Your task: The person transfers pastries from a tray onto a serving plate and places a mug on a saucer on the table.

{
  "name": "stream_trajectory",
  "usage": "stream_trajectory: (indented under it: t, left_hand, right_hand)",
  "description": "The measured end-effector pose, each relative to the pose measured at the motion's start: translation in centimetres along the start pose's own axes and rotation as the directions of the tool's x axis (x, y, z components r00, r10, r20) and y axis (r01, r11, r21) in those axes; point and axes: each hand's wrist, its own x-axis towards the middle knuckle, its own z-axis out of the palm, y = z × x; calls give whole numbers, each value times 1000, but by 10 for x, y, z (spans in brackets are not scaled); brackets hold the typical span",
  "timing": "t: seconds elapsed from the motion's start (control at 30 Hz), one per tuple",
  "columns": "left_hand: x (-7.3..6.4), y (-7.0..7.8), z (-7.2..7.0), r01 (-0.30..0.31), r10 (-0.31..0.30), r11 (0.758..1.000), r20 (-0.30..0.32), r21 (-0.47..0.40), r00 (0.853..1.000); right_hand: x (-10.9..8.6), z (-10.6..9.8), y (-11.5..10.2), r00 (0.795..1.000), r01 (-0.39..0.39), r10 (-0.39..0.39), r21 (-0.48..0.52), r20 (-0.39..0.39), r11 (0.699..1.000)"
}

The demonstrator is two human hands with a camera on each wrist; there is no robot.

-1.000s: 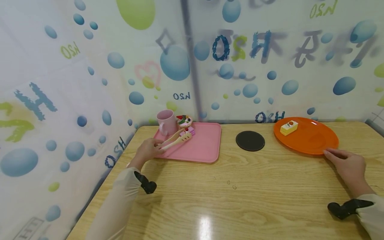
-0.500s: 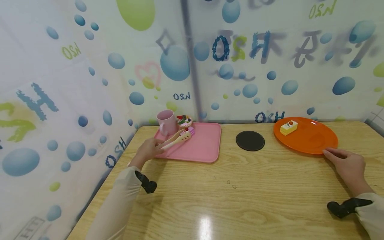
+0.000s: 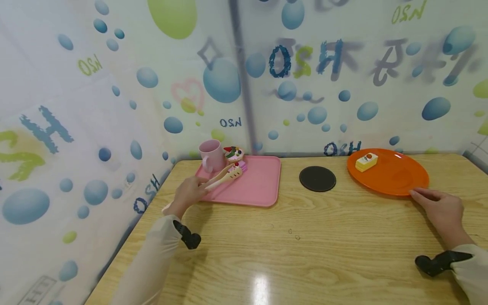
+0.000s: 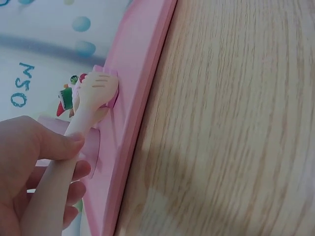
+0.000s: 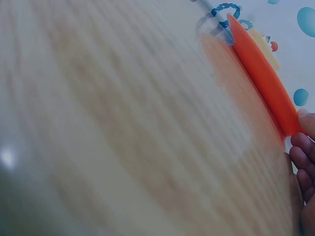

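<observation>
My left hand (image 3: 189, 191) grips a pair of cream-coloured tongs (image 4: 54, 191), thumb on the upper arm. The tongs' heads lie at a small purple toy cake (image 3: 244, 166) with a red berry on top; whether they clamp it is hard to tell. That cake sits on a pink tray (image 3: 263, 182), in front of a toy fruit tart (image 3: 234, 155). A pink mug (image 3: 213, 156) stands at the tray's back left. On the right, my right hand (image 3: 444, 212) pinches the near rim of an orange plate (image 3: 400, 173), which bears a yellow-and-white toy cake slice (image 3: 367, 162).
Between tray and plate lies a flat black disc (image 3: 317, 178). A wooden table (image 3: 305, 262) carries everything. Behind it and on the left hangs a patterned curtain (image 3: 289, 110) with blue and green dots.
My left wrist has shifted slightly right and down, and the tongs' near head sits a touch closer to the other one. My right hand keeps its pinch on the plate.
</observation>
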Motion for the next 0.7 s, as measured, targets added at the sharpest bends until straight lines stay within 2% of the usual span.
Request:
stream_trajectory:
  t: [0.43,0.7]
  left_hand:
    - [-3,-4,4,-28,29,999,-30,27,999]
    - [-6,-4,3,-35,36,999,-54,22,998]
  right_hand:
    - [-1,-1,-3,1000,-15,15,-7,5,1000]
    - [1,0,1,1000,2,-2,-17,-3,1000]
